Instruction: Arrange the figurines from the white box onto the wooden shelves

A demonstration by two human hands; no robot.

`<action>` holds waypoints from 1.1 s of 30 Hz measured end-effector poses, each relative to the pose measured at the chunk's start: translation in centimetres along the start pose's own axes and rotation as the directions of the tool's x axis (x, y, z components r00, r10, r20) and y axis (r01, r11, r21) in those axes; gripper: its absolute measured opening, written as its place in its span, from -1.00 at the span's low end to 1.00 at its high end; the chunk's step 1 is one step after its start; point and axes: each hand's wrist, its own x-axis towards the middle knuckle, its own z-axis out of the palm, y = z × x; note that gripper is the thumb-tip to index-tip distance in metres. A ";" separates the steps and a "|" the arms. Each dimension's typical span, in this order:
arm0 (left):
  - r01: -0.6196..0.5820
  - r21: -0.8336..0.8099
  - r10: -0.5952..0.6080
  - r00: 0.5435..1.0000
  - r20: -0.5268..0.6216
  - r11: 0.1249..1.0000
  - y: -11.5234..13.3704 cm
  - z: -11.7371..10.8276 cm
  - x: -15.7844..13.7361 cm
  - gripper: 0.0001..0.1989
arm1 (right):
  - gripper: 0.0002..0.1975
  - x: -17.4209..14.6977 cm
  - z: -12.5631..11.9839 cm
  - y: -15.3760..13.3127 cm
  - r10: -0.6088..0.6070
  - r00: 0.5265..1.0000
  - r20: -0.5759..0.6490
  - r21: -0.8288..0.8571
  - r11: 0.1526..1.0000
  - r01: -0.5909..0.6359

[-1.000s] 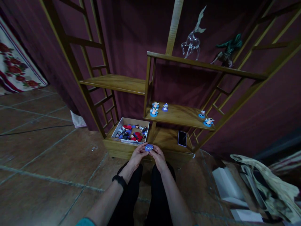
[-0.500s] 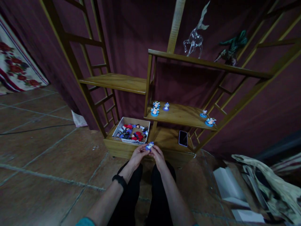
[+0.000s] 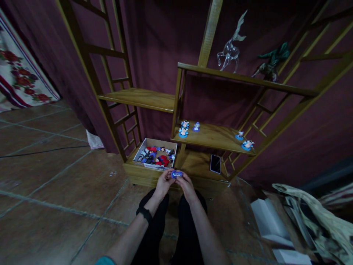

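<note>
Fingers of the left hand (image 3: 163,183) and the right hand (image 3: 186,184) met around a small blue figurine on a round base (image 3: 176,174), each hand pinched on one side of it, so the piece sat between the two sets of fingertips just above the person's dark-clad knees. A black wristband (image 3: 145,213) circled the left wrist.

Just beyond the hands lay the front edge of the lowest board of a honey-coloured wooden shelf unit (image 3: 143,100). On that board, to the left, sat a shallow white cardboard box (image 3: 143,149) holding a jumble of red, blue and dark little figures (image 3: 157,156). To the right on the same board a dark smartphone (image 3: 215,163) lay flat.

One level up, three blue-based figurines (image 3: 186,128) stood close together at the left end of the middle shelf, and two more blue-based figurines (image 3: 244,140) stood near its right end, well apart from the first group. On the top shelf stood a clear glass horse (image 3: 231,46) and, to its right, a dark figure with green drapery (image 3: 271,60).

The unit stood against a maroon wall on a brown tiled floor (image 3: 49,184). At the right lay white flat boxes (image 3: 266,217) and crumpled pale fabric (image 3: 317,217); at the far left hung a floral red-and-white cloth (image 3: 19,73).
</note>
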 end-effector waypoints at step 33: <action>0.335 -0.184 -0.284 0.924 0.256 0.924 1.6 -0.5 0.1 -0.72 | -0.63 -0.3 -1.0 -0.2 -0.046 0.996 -0.073 0.020 0.999 0.047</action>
